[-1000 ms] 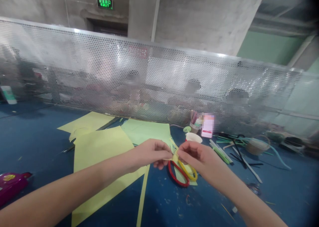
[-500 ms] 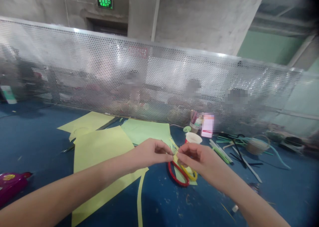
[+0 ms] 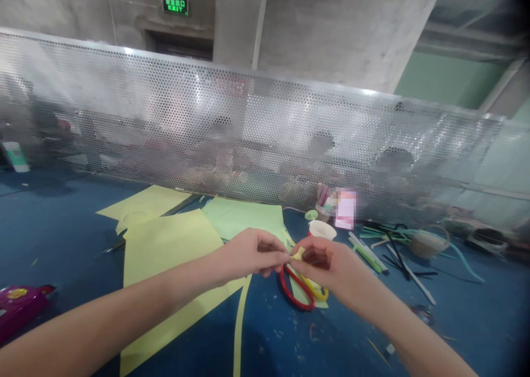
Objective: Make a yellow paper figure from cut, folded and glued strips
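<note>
Over the blue table, my left hand [image 3: 257, 251] and my right hand [image 3: 321, 260] meet fingertip to fingertip, both pinched closed. Between them is a narrow yellow paper strip [image 3: 240, 333], whose long tail hangs below my left hand toward the near edge of the view. A short folded bit of it shows by my right thumb and forefinger; the fingers hide the rest of the fold. Just beneath the fingertips lie scissors with one red and one yellow handle loop [image 3: 298, 295], partly covered by my hands. Large yellow sheets [image 3: 165, 250] lie under my left forearm.
A green sheet [image 3: 244, 216] lies behind my hands. A white-rimmed paper cup [image 3: 323, 229], a phone [image 3: 345, 208] and several pipe cleaners [image 3: 399, 261] are to the right. A purple tool [image 3: 22, 305] is at left. A perforated metal screen [image 3: 265, 128] borders the back.
The strip's hanging tail has swung slightly right. Its folded end now shows above my right thumb, and my fingertips have shifted a little around it.
</note>
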A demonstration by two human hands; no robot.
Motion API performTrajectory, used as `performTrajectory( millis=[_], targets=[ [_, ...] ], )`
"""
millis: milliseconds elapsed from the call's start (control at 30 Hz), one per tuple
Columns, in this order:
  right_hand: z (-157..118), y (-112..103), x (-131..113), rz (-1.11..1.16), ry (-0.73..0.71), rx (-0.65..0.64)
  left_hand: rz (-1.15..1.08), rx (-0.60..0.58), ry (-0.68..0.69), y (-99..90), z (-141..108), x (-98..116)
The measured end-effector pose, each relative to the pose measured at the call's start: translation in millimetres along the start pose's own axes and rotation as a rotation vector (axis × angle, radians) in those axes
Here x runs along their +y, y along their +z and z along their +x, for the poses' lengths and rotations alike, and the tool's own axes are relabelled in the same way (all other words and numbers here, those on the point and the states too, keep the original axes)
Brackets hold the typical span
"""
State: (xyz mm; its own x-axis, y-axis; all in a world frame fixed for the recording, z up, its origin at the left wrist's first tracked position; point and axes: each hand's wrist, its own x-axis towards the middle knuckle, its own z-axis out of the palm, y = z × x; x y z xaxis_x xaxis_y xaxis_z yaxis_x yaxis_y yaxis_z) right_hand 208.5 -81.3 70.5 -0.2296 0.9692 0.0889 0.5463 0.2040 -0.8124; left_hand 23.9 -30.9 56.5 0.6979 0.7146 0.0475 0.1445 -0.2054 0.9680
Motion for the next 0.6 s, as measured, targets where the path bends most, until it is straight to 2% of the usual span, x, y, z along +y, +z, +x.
performTrajectory(
  millis=[333,500,600],
  targets=[
    [0.0,-3.5,-1.2,0.085,0.006,-0.022,0.046,0.007,0.001,0.1,0.4,-1.0],
    [0.8,-2.7,0.9,0.047,0.008,-0.004,0.035,-0.002,-0.031,1.9,0.1,-0.3],
    [0.7,-4.4,-1.4,0.115,0.026,-0.019,0.047,0.021,-0.039,2.9,0.4,-0.9]
  ],
)
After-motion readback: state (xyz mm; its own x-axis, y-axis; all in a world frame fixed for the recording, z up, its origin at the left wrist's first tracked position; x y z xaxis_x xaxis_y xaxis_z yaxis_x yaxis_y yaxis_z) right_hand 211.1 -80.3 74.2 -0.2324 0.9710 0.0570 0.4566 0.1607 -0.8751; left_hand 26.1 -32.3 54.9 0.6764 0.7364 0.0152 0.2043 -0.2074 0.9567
